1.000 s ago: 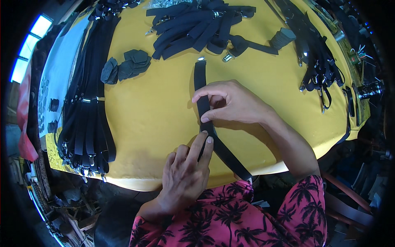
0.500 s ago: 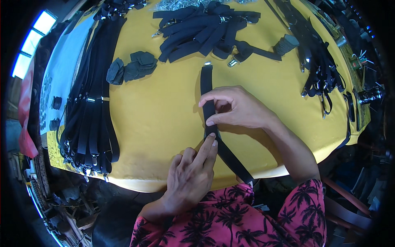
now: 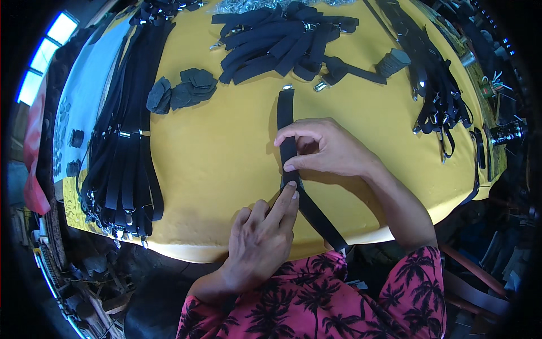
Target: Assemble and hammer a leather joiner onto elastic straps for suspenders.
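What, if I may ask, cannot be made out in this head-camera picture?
Head view: part of the black strap, hidden under the fingertips of the left hand.
Head view: the far side of the heap of shiny pieces, cut off by the top edge.
Head view: the count in the pile of straps, which overlap.

On the table point(image 3: 203, 169), one strap point(image 3: 286, 107) lies before a heap point(image 3: 271, 42), between a left bundle point(image 3: 129, 181) and a right bundle point(image 3: 429, 73).
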`<state>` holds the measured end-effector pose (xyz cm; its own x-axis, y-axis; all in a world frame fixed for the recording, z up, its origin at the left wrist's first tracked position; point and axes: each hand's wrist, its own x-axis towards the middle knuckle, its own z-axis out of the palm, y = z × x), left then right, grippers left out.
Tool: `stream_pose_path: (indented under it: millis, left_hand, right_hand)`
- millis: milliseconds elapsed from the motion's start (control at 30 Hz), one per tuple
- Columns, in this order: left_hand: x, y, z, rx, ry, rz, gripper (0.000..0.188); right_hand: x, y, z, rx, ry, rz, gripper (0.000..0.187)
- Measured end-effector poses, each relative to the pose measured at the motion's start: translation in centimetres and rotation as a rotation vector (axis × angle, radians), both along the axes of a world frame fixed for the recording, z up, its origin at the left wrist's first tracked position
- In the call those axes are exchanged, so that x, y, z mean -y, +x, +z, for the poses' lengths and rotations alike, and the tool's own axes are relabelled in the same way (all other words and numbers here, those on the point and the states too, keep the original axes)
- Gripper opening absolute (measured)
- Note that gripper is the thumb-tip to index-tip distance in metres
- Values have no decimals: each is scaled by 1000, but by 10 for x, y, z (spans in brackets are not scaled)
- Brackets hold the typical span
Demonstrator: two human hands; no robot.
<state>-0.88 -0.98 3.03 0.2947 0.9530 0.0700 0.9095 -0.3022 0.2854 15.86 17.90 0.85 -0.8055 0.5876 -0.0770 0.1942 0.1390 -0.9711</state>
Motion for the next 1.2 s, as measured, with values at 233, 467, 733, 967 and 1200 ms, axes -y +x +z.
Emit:
stream_pose_path:
  millis: [233, 467, 733, 967, 1200]
  left_hand:
    - [-2, -1, 2, 20, -22, -12, 55]
    - [-4, 0, 5, 36, -46, -12, 54]
    - [-5, -1, 6, 49, -32, -14, 52]
    - [-3, -2, 6, 29, -8, -30, 54]
    - [-5, -3, 1, -14, -36, -47, 55]
  right_hand:
    - [0, 2, 6, 58, 234, -19, 37]
    - [-2, 0, 0, 76, 279, -21, 34]
    - [-2, -1, 7, 210, 265, 16, 40]
    - [28, -5, 20, 335, 674, -195, 29]
    - [39, 0, 20, 393, 681, -47, 14]
